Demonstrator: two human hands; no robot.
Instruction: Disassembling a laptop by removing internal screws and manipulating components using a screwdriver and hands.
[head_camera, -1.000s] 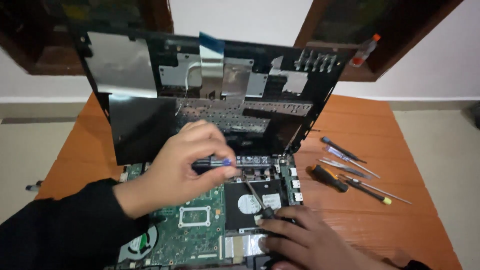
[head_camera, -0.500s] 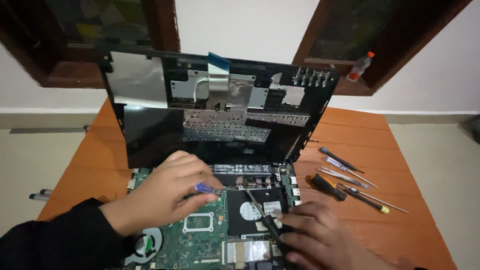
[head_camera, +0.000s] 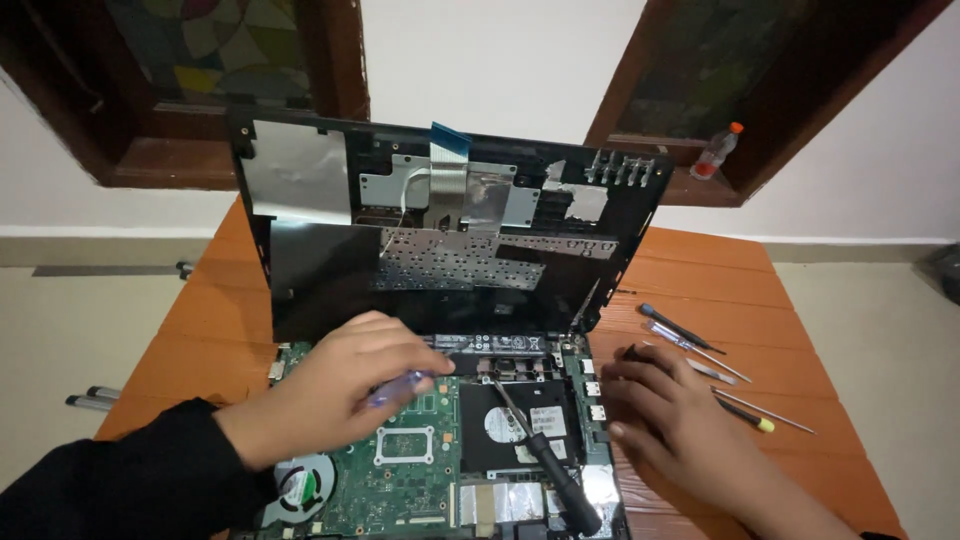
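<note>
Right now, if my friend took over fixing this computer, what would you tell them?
Left hand pinches a small blue-tipped tool over the green circuit board.
Right hand rests open on the laptop's right edge, holding nothing.
A black-handled screwdriver lies loose across the hard drive.
The keyboard cover is already lifted and stands upright behind.
Spare screwdrivers lie on the orange table, right side.
The drive and board are still in place.

Left hand (head_camera: 335, 385) lowered from mid-frame onto the green board (head_camera: 400, 470), purple-tipped tool (head_camera: 400, 385) now pointing right, low over it. Right hand (head_camera: 670, 420) off the black-handled screwdriver (head_camera: 545, 455), shifted to lower right beside the chassis edge. Screwdriver lying free across the drive (head_camera: 520, 425), apparently unheld. Upright cover (head_camera: 450, 230) now larger in frame.
</note>
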